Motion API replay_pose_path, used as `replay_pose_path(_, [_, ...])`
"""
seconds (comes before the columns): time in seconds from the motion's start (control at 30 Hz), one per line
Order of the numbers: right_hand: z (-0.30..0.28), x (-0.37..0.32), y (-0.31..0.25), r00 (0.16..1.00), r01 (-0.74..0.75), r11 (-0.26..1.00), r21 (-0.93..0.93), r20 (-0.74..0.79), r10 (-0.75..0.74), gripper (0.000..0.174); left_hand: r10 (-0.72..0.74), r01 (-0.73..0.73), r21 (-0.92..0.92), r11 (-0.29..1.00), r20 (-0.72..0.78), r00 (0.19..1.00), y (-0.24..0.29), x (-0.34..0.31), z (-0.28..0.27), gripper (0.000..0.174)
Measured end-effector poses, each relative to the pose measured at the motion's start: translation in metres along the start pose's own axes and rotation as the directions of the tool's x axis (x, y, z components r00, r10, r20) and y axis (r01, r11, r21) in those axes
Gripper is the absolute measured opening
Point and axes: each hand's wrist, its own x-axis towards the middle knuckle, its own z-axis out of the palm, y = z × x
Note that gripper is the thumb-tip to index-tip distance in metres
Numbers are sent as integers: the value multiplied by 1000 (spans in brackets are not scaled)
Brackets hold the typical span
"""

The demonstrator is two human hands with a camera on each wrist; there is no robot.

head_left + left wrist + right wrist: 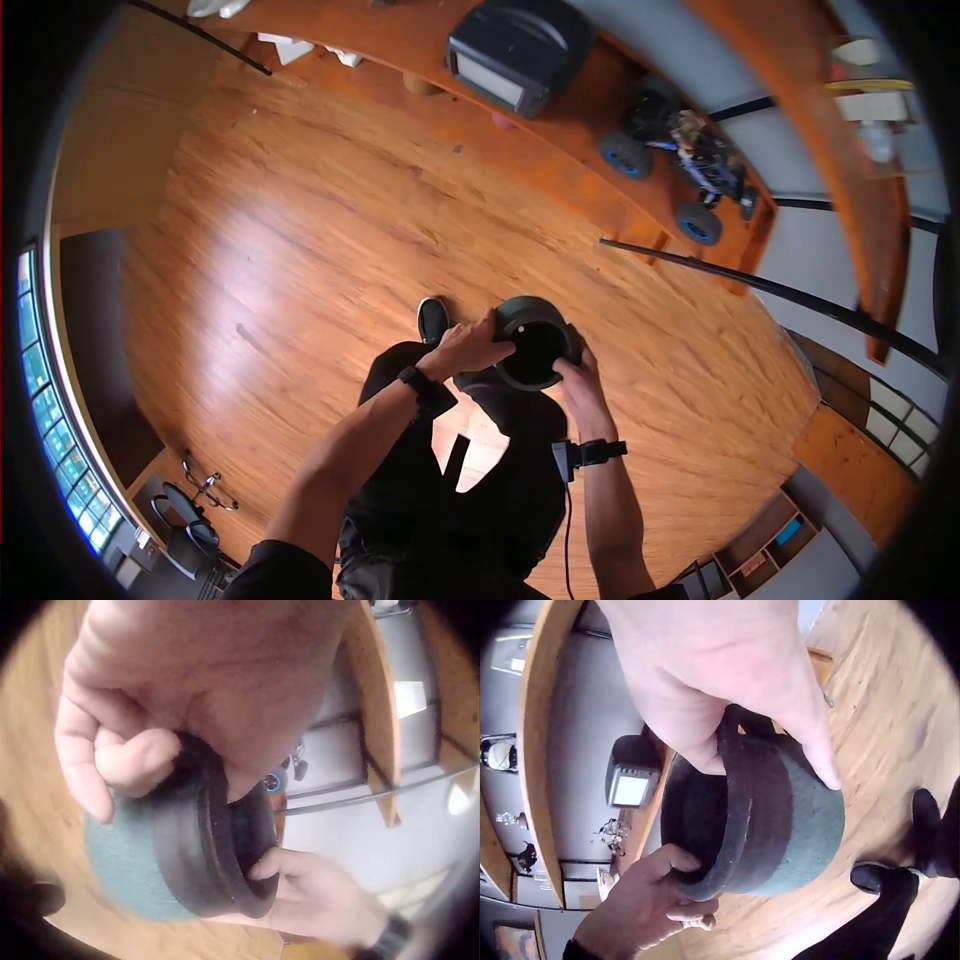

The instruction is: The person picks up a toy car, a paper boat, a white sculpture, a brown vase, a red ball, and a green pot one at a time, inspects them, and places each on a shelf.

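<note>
A round pot, dark at the rim and green-blue on its lower body (810, 832), is held up off the floor between both hands. In the head view its dark mouth (538, 350) faces up toward the camera. The left hand (470, 348) grips one side of the rim, thumb over the edge. On the opposite side the right hand (584, 388) pinches the wall with its thumb inside the mouth. The left wrist view shows the pot's dark band (180, 847) tilted. The inside of the pot is dark, and its contents cannot be told.
Below is a wooden floor (300, 260), with the person's shoe (432, 320) near the pot. An orange-brown shelf (600, 200) at the upper right bears a black device with a screen (520, 55) and a wheeled model (700, 160). A dark bar (780, 290) runs along the right.
</note>
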Motion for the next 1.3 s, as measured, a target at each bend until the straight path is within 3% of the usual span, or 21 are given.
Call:
replay_pose_path(0.13, [-20, 110, 34, 997, 8, 996, -89, 76, -1, 72, 25, -24, 23, 999, -35, 999, -42, 104, 4, 69])
replay_pose_path(0.33, [-19, 236, 61, 987, 156, 983, -94, 59, -150, 71, 94, -83, 123, 989, -86, 992, -79, 231, -15, 71])
replay_pose_path(0.43, [-25, 291, 64, 960, 270, 962, -34, 90, -266, 71, 251, -217, 178, 960, -200, 947, -88, 279, -25, 71])
replay_pose_path(0.5, [-31, 321, 64, 936, 344, 939, 19, 71, -344, 70, 400, -346, 225, 911, -270, 876, -92, 313, -30, 71])
replay_pose_path(0.53, [-32, 332, 57, 932, 358, 933, 39, 46, -360, 69, 345, -329, 104, 938, -247, 905, -75, 318, -44, 70])
replay_pose_path(0.6, [-38, 338, 46, 920, 387, 918, 79, 26, -390, 67, 207, -229, -168, 959, -136, 969, -45, 318, -52, 69])
replay_pose_path(0.67, [-32, 330, 23, 934, 346, 933, 99, -131, -333, 66, 385, -481, -268, 835, -340, 858, -54, 361, -42, 68])
replay_pose_path(0.7, [-37, 332, 20, 915, 388, 919, 76, -149, -374, 66, 445, -593, -299, 747, -437, 781, -48, 365, -36, 68])
replay_pose_path(0.8, [-45, 347, 7, 860, 491, 871, 34, -179, -478, 67, 376, -574, -276, 771, -531, 759, -34, 376, -24, 69])
replay_pose_path(0.9, [-53, 357, 6, 837, 528, 848, 37, -193, -512, 66, 344, -580, -343, 739, -548, 762, -25, 381, -16, 66])
replay_pose_path(1.0, [-61, 367, 12, 844, 506, 862, 21, -216, -491, 66, 228, -434, -517, 737, -415, 881, -13, 376, -12, 63])
replay_pose_path(1.13, [-66, 373, 18, 818, 529, 847, -56, -230, -527, 64, 223, -450, -565, 692, -425, 877, -26, 392, -2, 54])
replay_pose_path(1.2, [-66, 371, 17, 844, 484, 874, -43, -241, -480, 64, 288, -497, -497, 711, -439, 851, -31, 397, 0, 50])
replay_pose_path(1.3, [-64, 370, 22, 877, 431, 899, 72, -267, -399, 63, 300, -538, -574, 617, -461, 835, -32, 392, 3, 38])
